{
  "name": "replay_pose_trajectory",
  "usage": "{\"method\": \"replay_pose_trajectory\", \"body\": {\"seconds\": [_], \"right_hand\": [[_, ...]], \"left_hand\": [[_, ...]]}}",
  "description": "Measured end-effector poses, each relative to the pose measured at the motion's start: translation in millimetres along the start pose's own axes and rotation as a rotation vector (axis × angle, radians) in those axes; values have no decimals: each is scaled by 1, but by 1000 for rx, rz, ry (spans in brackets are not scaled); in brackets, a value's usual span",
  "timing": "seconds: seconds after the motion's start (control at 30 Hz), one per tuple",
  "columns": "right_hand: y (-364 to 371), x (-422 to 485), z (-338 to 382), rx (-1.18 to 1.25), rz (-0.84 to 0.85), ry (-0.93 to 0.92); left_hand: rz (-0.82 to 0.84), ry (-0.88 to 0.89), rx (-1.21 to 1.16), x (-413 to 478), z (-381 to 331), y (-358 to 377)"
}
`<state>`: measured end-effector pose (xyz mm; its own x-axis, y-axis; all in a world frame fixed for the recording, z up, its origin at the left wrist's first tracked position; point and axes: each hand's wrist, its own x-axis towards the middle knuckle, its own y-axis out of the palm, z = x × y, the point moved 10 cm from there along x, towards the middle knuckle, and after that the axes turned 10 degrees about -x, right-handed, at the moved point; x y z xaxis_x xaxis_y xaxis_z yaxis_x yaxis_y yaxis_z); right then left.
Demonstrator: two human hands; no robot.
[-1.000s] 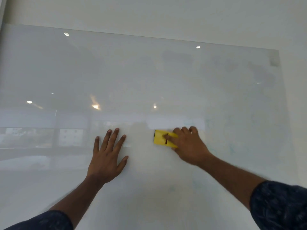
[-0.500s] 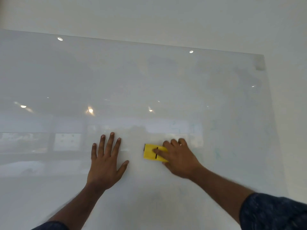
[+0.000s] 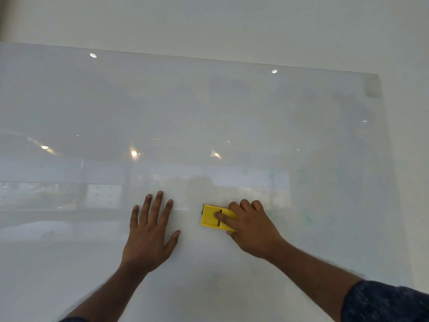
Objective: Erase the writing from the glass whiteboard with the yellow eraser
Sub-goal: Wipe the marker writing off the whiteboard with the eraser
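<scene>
The glass whiteboard (image 3: pixel 209 112) fills most of the head view, mounted on a pale wall. My right hand (image 3: pixel 251 226) presses the yellow eraser (image 3: pixel 212 217) flat against the glass, low and just right of centre, with fingers over its right half. My left hand (image 3: pixel 151 231) lies flat on the board to the left of the eraser, fingers spread, holding nothing. Faint green writing (image 3: pixel 311 217) smudges the glass to the right of the eraser.
The board's right edge (image 3: pixel 392 182) meets bare wall. A small grey mount (image 3: pixel 372 86) sits at the top right corner. Ceiling lights and windows reflect in the glass on the left.
My right hand has slid the eraser down and to the left across the glass. The left hand stays flat in place. The view has tilted upward.
</scene>
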<state>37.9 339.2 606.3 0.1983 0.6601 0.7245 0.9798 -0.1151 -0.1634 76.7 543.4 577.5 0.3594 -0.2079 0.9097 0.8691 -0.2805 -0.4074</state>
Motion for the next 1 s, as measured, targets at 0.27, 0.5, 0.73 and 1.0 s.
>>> {"method": "replay_pose_trajectory", "body": {"seconds": [0.27,0.5,0.73,1.0], "right_hand": [[-10,44,-105,-60,67,307],[11,-21,-9,-13,49,-30],[-2,21,-108,-48,72,272],[4,9,-62,16,69,299]], "left_hand": [[-2,15,0,0,1,-1],[-9,8,-28,-4,-1,4],[-30,3,-51,-5,1,7],[-53,-4,-59,-9,3,10]]}}
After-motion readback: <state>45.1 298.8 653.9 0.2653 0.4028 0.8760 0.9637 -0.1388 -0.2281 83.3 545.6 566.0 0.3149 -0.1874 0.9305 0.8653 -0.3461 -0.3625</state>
